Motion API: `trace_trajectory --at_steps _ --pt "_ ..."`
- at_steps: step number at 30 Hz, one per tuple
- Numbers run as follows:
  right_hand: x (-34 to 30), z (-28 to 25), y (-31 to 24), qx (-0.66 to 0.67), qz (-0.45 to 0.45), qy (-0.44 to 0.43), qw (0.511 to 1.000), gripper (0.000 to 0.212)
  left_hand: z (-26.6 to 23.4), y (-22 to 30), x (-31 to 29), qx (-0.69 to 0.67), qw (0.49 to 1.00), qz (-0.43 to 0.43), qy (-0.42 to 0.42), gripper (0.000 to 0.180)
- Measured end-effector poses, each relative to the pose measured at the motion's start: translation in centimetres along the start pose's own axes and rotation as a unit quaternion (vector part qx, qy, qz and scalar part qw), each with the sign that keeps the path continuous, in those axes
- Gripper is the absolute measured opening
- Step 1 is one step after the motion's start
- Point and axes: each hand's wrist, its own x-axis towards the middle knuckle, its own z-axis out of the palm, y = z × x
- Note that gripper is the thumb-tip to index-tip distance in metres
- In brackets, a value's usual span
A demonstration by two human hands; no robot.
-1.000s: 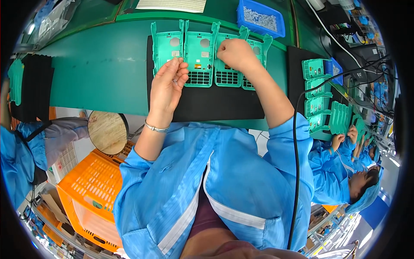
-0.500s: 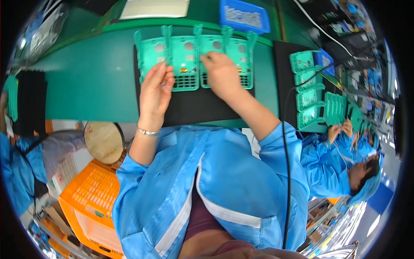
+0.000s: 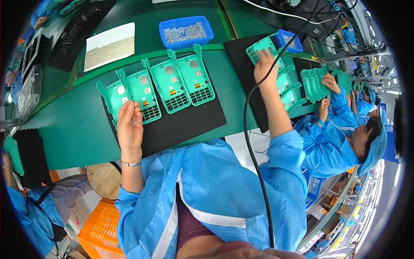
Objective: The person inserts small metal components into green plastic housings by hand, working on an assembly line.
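Head view: four green frames (image 3: 166,88) are laid in a row on a black mat (image 3: 181,125). Left hand (image 3: 129,127) is rested flat, fingers loosely open, touching the leftmost pair. Right hand (image 3: 265,69) is stretched to the right-side stack of frames (image 3: 284,82); its grip cannot be told.

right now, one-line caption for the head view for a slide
Left hand rests on a row of green plastic frames on a black mat; right hand reaches a second mat of frames.
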Motion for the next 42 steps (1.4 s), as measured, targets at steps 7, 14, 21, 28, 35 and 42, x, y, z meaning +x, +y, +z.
trace_trajectory --at_steps 7,14,21,28,35,42 --pt "3.7 5.7 5.7 -0.058 -0.051 -0.013 0.997 0.024 0.0 -0.3 -1.0 -0.019 0.999 -0.002 -0.029 0.015" --pt "2.0 7.4 9.8 -0.071 0.041 -0.085 0.993 0.037 -1.1 -1.0 -0.4 -0.070 0.997 -0.018 -0.025 0.009" --pt "2.4 7.9 8.7 -0.083 -0.008 -0.056 0.995 0.038 -2.0 0.5 -1.0 -0.074 0.997 0.000 -0.033 0.012" --pt "3.9 8.3 9.3 -0.088 -0.021 -0.133 0.987 0.031 -3.1 1.3 -1.2 -0.072 0.997 0.013 -0.036 0.017" --pt "2.8 6.9 10.7 -0.062 -0.030 -0.132 0.989 0.040 -2.6 1.6 -3.4 -0.065 0.996 0.034 -0.042 0.018" --pt "0.3 -2.0 -7.6 0.256 -0.152 -0.032 0.954 0.032 -3.5 1.8 -2.1 -0.124 0.989 0.058 -0.064 0.013"
